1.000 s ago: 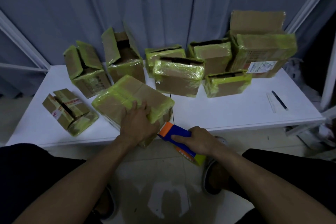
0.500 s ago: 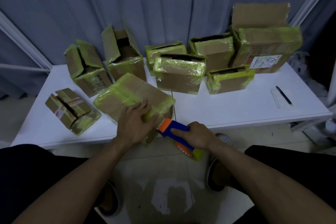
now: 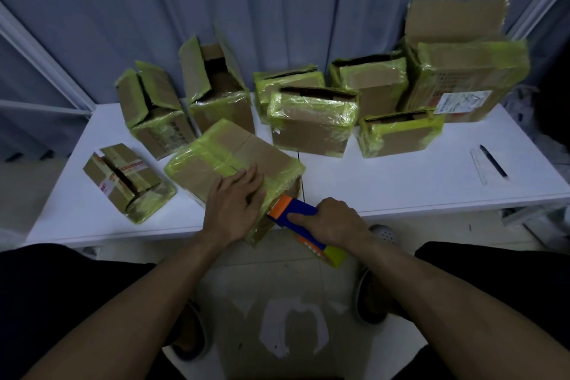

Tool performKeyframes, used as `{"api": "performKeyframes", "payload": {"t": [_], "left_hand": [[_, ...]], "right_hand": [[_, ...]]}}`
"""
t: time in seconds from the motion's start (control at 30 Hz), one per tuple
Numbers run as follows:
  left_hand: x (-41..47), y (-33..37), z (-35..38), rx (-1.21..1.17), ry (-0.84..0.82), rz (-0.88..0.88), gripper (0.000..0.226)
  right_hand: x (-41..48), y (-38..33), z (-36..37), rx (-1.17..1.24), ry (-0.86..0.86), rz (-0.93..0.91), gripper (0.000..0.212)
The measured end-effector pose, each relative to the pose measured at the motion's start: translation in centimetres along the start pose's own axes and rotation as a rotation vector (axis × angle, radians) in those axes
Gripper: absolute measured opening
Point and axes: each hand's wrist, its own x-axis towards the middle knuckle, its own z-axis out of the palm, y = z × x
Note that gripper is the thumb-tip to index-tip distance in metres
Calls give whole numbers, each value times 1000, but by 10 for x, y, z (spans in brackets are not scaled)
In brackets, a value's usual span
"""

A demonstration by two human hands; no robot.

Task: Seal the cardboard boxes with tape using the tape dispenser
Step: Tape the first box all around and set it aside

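Two-handed: left grip [image 3: 236, 210] flat atop box [image 3: 262, 154], right grip [image 3: 334, 222] clasps dispenser [image 3: 300, 210], seemingly touching it.

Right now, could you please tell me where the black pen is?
In the head view, the black pen lies near the right end of the white table, beside a white paper slip, right of the yellow-taped boxes.

arms: bare forearms [image 3: 129, 299] | legs: black garment [image 3: 61, 284] | feet: grey perforated shoe [image 3: 383, 235]

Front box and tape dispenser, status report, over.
Status: left grip flat on front box top. Right grip holds tape dispenser, nose at the box's near side. Other boxes sit behind.
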Motion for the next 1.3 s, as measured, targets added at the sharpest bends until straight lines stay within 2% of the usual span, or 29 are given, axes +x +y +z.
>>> {"api": "performKeyframes", "payload": {"t": [0.07,0.13,0.2,0.27,0.33,0.4,0.6,0.73,0.83,1.0,1.13,1.3], "left_hand": [[0,1,0,9,-1,1,56],[0,1,-2,1,1,4,57],[-3,2,-3,-13,8,7,61],[-4,4,-7,18,-6,3,75],[-4,8,-11,66,-70,-17,94],[1,15,-12,102,-140,-29,101],[-6,11,-10,42,-122,-18,95],[-15,1,-14,215,-69,-23,86],[-19,0,-11,195,-92,-60,80],[-14,-19,-16,188,-122,109,79],[-10,-19,-20,181,-128,98,74],[-11,-32,-28,40,-132,34,90]], "right_hand": [[-4,-2,3,-172,92,-35,64],[-5,-1,6,-234,97,-34,63],[-4,2,7,-153,44,2,63],[-4,7,3,-117,49,6,63],[-6,11,-1,-113,70,7,64],[-10,15,-4,-99,70,9,65],[-31,32,-25,-74,-30,-91,64],[-45,42,-43,48,-37,-117,59],[-55,36,-50,126,-20,-168,51],[-68,20,-56,248,-46,-278,44],[-71,9,-58,298,-48,-336,41],[-66,3,-55,292,-31,-366,48]]}}
